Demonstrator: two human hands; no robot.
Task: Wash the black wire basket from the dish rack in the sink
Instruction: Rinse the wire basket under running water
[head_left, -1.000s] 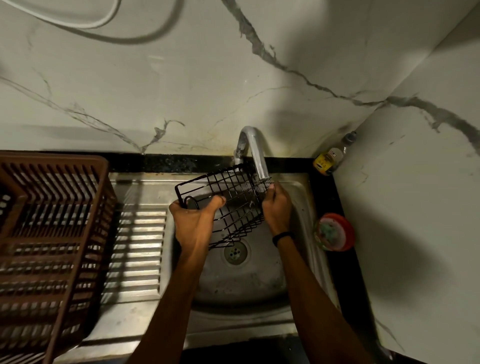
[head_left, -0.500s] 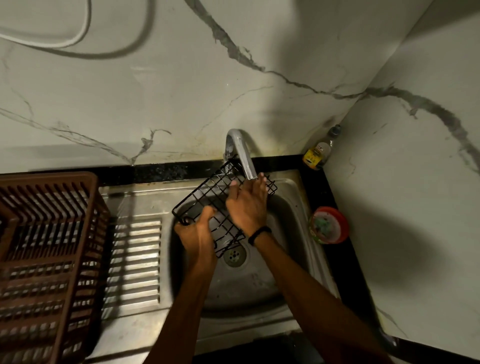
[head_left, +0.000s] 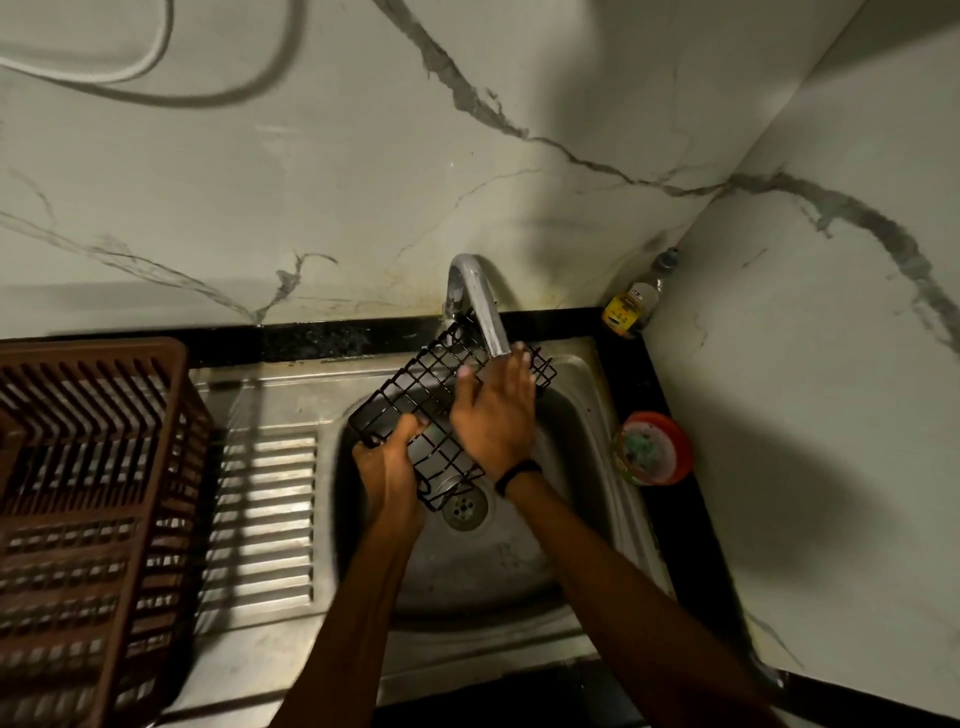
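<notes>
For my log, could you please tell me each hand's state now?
Left hand: grips the black basket at its lower edge.
Right hand: open, fingers flat on the basket.

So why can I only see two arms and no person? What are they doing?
The camera sits on the person's head and looks down, so you see only their arms. No robot here, just two bare hands. The left hand grips a corner of the black wire basket, holding it tilted over the steel sink, under the tap. The right hand lies flat on the wires with straight fingers. On the left stands a brown dish rack, by the ribbed draining board. On the dark counter at the right are a round red tub and, in the corner, a small bottle with a yellow label. I cannot tell if water is running.
</notes>
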